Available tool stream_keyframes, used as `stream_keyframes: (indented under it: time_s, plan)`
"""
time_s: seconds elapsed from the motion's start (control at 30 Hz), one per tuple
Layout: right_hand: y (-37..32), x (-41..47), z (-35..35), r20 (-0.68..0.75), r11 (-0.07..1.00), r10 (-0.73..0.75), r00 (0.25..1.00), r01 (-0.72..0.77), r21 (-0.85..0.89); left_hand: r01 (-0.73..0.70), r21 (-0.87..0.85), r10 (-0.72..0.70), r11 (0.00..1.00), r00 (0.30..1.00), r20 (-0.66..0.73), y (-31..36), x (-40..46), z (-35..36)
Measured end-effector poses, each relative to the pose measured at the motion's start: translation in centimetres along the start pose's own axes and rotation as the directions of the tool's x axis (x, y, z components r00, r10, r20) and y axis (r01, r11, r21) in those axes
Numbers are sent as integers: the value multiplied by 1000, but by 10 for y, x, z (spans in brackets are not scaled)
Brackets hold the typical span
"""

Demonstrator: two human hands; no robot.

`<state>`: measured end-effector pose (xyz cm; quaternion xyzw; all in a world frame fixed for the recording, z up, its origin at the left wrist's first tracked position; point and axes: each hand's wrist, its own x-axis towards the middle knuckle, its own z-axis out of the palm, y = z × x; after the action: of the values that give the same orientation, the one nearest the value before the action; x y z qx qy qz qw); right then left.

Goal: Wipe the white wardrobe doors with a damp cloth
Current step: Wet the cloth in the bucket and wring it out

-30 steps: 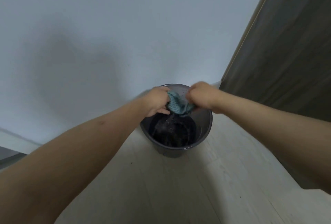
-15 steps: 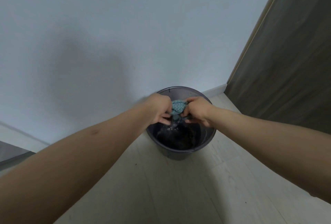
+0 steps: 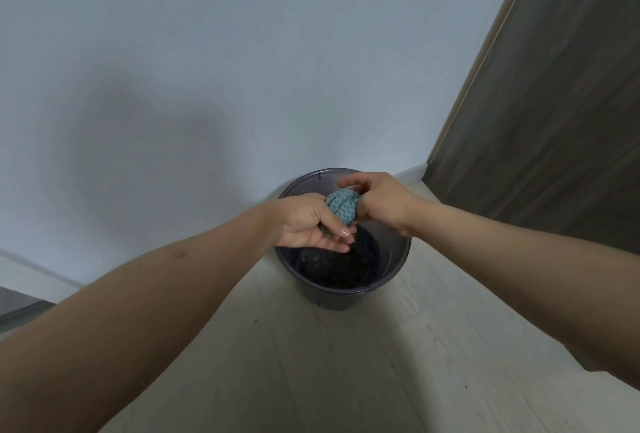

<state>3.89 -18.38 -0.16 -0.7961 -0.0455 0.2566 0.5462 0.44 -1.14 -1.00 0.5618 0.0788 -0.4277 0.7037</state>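
A small teal cloth, bunched into a tight ball, is held above a dark bucket that stands on the floor. My right hand grips the ball from the right, with its fingers curled over the top. My left hand lies palm up under the cloth's left side, fingers fairly straight and wet, touching it. Dark water shows inside the bucket. No wardrobe doors can be told apart in this view.
A plain pale wall rises right behind the bucket. A dark wood-grain panel stands at the right. Pale floorboards stretch toward me. A white skirting strip runs along the wall's foot.
Both hands were twisting the cloth over the bucket. Now my left hand has let go and turned palm up, and the cloth sits balled in my right hand, a little higher.
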Motion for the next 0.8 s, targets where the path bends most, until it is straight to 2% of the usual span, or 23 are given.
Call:
stream_keyframes:
  time_s: [0.1,0.13,0.2,0.27,0.33,0.43,0.53,0.63,0.7,0.8]
  plan:
    - [8,0,-5,-123,940,-185,975,139,-311,56,83,-42,995,986,-159,0,5,4]
    - [9,-4,-8,-118,896,-293,949,229,-381,76,78,-57,994,974,-219,0,6,4]
    - [14,-12,-13,11,747,-512,859,451,-488,96,42,-81,995,960,-267,2,6,1]
    - [21,-17,-15,209,559,-608,766,600,-572,106,26,-98,994,973,-207,6,2,-3]
    - [26,-17,-15,366,395,-623,692,681,-616,126,75,-120,989,989,-83,11,-3,-2]
    - [26,-8,-14,463,231,-628,626,717,-657,180,150,-192,972,978,75,12,-5,4]
    - [19,3,-15,495,135,-592,636,683,-717,232,174,-255,957,960,119,10,-2,9]
    - [11,5,-15,500,51,-556,664,627,-777,284,251,-293,925,956,-3,9,2,11]
    - [5,4,-13,467,44,-441,767,538,-842,291,339,-265,895,957,-122,7,6,13]
    - [-4,-1,-6,380,115,-249,891,416,-902,256,587,-78,768,947,-312,4,11,15]
